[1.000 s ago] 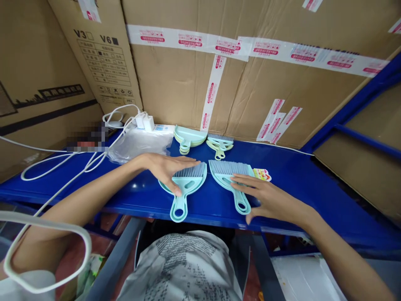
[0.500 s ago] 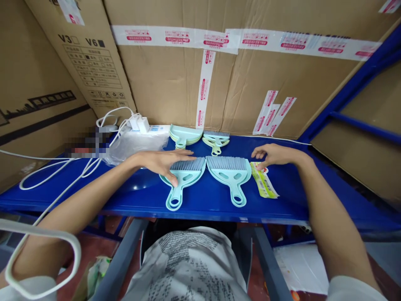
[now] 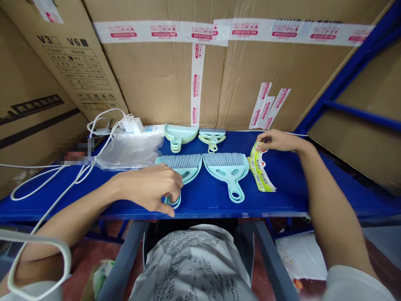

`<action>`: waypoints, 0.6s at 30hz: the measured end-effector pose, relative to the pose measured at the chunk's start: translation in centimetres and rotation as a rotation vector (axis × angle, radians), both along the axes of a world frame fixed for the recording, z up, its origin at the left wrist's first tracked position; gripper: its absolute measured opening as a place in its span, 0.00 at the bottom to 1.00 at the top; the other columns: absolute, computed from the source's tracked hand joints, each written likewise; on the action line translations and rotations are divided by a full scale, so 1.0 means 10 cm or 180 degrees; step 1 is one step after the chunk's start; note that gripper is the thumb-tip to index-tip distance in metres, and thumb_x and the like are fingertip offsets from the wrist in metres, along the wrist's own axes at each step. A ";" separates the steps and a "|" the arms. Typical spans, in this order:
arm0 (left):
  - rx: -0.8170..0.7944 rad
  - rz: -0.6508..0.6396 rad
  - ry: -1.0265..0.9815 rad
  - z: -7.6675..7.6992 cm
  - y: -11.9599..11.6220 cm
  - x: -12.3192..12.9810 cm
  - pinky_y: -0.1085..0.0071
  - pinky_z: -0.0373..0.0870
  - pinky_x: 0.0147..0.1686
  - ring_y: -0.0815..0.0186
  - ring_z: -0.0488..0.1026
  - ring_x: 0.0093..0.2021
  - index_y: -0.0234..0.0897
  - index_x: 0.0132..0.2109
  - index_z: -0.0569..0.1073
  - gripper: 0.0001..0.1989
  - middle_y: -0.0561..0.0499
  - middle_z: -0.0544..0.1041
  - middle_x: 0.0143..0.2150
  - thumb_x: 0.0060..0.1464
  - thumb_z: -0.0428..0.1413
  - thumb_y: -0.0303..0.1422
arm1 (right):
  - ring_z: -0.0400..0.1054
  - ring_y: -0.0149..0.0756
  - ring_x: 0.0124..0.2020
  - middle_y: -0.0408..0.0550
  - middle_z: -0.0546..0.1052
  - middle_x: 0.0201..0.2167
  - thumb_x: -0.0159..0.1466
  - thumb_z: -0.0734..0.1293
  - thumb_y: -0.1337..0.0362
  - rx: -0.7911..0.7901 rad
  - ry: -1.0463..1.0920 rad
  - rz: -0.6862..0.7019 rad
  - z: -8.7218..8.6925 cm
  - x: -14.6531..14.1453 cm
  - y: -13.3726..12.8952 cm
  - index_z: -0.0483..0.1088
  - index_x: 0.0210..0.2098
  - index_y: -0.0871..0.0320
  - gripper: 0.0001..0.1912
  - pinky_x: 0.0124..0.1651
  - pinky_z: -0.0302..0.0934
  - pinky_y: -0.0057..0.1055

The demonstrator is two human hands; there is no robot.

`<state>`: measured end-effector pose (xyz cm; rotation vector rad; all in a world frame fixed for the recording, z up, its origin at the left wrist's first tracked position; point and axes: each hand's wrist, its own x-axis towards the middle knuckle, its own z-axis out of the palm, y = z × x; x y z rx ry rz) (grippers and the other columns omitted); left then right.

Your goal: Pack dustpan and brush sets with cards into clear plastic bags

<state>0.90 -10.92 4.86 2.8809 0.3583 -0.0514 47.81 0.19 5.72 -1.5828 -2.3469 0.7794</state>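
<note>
My left hand (image 3: 152, 187) curls its fingers over the ring handle of a mint-green dustpan and brush set (image 3: 189, 177), covering part of it. Thumb and fingertips are at the handle, near the table's front edge. A second matching dustpan and brush set (image 3: 230, 173) lies beside it, grey bristles facing away from me. To the right, my right hand (image 3: 275, 140) pinches the top end of yellow-green printed paper labels (image 3: 261, 173). Their upper part is raised and bent, while the lower end rests on the table.
Behind stand a stack of dustpans (image 3: 181, 133) and a small pile of brushes (image 3: 213, 138). Clear plastic bags (image 3: 131, 151) lie at left beside white chargers (image 3: 133, 124) and looping white cables (image 3: 46, 179). Cardboard (image 3: 156, 79) walls the back of the blue table (image 3: 206, 207).
My left hand has come down from the bristles to the handle, its fingers curling. My right hand has closed on the labels and raised their top end. The view has shifted slightly.
</note>
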 end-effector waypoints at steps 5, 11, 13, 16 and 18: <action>-0.0042 -0.0180 -0.0117 -0.04 0.13 0.01 0.66 0.62 0.29 0.63 0.75 0.30 0.40 0.26 0.75 0.16 0.51 0.76 0.25 0.62 0.67 0.33 | 0.76 0.43 0.38 0.50 0.83 0.40 0.52 0.81 0.41 0.0489 0.1241 -0.0339 0.16 -0.09 -0.22 0.77 0.46 0.53 0.32 0.43 0.70 0.39; -0.0450 0.0072 -0.0654 0.03 0.30 -0.05 0.68 0.66 0.30 0.65 0.74 0.27 0.41 0.34 0.83 0.17 0.50 0.77 0.25 0.67 0.62 0.46 | 0.76 0.40 0.37 0.52 0.83 0.44 0.50 0.83 0.48 0.0546 0.1824 -0.0366 0.00 -0.43 -0.21 0.82 0.51 0.54 0.33 0.40 0.73 0.37; -0.0315 0.0317 -0.0996 0.04 0.41 -0.07 0.69 0.65 0.29 0.67 0.71 0.25 0.38 0.33 0.82 0.21 0.50 0.76 0.25 0.71 0.57 0.46 | 0.77 0.41 0.37 0.53 0.84 0.42 0.50 0.83 0.48 0.0360 0.1736 -0.0273 -0.11 -0.55 -0.17 0.84 0.48 0.56 0.30 0.40 0.74 0.37; 0.0364 0.0691 -0.1292 -0.05 0.60 -0.10 0.70 0.62 0.28 0.69 0.67 0.23 0.36 0.27 0.76 0.26 0.51 0.74 0.23 0.73 0.54 0.44 | 0.80 0.45 0.40 0.53 0.86 0.42 0.52 0.82 0.47 -0.0066 0.1401 -0.0048 -0.26 -0.68 -0.12 0.85 0.47 0.57 0.29 0.44 0.75 0.40; 0.1076 0.0823 -0.1227 -0.16 0.72 -0.11 0.69 0.61 0.28 0.68 0.68 0.24 0.36 0.26 0.74 0.26 0.51 0.73 0.23 0.74 0.53 0.42 | 0.81 0.47 0.42 0.53 0.87 0.43 0.53 0.81 0.45 -0.0168 0.1160 0.0091 -0.33 -0.73 -0.09 0.85 0.48 0.58 0.29 0.48 0.76 0.42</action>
